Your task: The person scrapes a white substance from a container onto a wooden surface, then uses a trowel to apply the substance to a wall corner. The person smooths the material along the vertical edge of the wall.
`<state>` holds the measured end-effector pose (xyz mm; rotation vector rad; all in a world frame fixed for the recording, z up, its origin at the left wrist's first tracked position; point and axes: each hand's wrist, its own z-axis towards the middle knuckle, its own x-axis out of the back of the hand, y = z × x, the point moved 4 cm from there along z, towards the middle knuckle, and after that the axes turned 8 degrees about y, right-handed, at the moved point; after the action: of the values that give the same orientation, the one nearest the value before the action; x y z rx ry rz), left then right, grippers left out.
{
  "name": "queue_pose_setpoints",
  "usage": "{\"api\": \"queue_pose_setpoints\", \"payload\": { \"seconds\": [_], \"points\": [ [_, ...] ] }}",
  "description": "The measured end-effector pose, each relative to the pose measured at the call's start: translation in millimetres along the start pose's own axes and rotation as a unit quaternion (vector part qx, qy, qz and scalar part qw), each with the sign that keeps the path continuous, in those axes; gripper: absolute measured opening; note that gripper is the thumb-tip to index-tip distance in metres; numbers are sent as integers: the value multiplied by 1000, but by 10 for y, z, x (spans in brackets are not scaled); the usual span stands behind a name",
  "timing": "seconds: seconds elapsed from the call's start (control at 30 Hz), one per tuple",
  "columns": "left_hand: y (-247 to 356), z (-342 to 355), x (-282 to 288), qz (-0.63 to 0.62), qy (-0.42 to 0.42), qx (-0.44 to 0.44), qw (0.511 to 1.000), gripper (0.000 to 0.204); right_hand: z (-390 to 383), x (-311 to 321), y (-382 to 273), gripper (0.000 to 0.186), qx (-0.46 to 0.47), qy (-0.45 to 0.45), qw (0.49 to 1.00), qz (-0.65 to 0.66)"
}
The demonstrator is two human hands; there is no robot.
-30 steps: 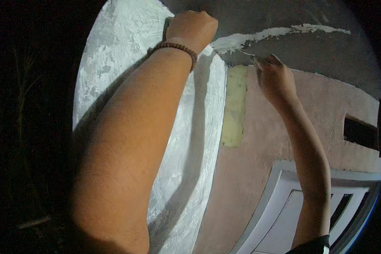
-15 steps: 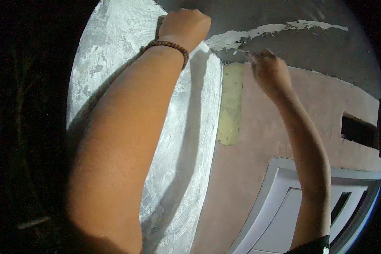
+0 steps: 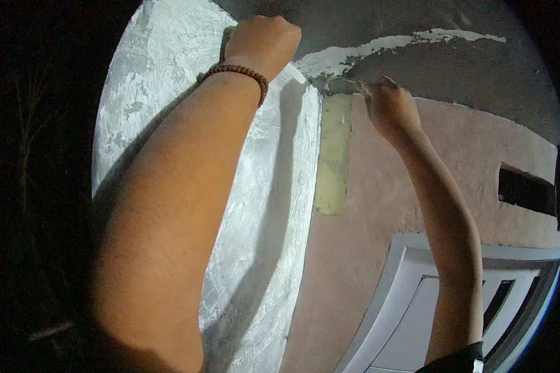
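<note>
My left hand (image 3: pixel 264 43), with a brown bead bracelet (image 3: pixel 246 71) at the wrist, is raised to the top of the white-coated wall (image 3: pixel 168 68). Its fingers are curled closed and face away, so anything in them is hidden. To its right, my right hand (image 3: pixel 392 109) is closed on a putty knife (image 3: pixel 348 80), of which only a thin blade edge shows. That blade is at the grey ceiling (image 3: pixel 417 68), just below the left end of a ragged white putty streak (image 3: pixel 379 45), near the corner where the walls meet.
A pinkish wall (image 3: pixel 367 180) with a yellowish patch (image 3: pixel 333 155) adjoins the white one. Lower right are a pale door (image 3: pixel 398 329) in its frame and a dark rectangular opening (image 3: pixel 526 189). Darkness fills the far left.
My right hand and the putty knife have moved slightly down and left along the ceiling edge. The left hand stays closed, and the whole view has shifted a little.
</note>
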<state>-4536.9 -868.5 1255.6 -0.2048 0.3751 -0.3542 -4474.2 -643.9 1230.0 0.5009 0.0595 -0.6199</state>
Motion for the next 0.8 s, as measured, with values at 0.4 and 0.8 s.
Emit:
{"api": "queue_pose_setpoints", "payload": {
  "seconds": [0.4, 0.8],
  "points": [
    [-2, -5, -7, -27, 9, 4, 1000, 18, -80, -104, -84, 21, -29, 42, 998, 23],
    [-47, 40, -199, 19, -1, -10, 1000, 28, -74, 43, 97, 20, -55, 59, 996, 45]
  ]
}}
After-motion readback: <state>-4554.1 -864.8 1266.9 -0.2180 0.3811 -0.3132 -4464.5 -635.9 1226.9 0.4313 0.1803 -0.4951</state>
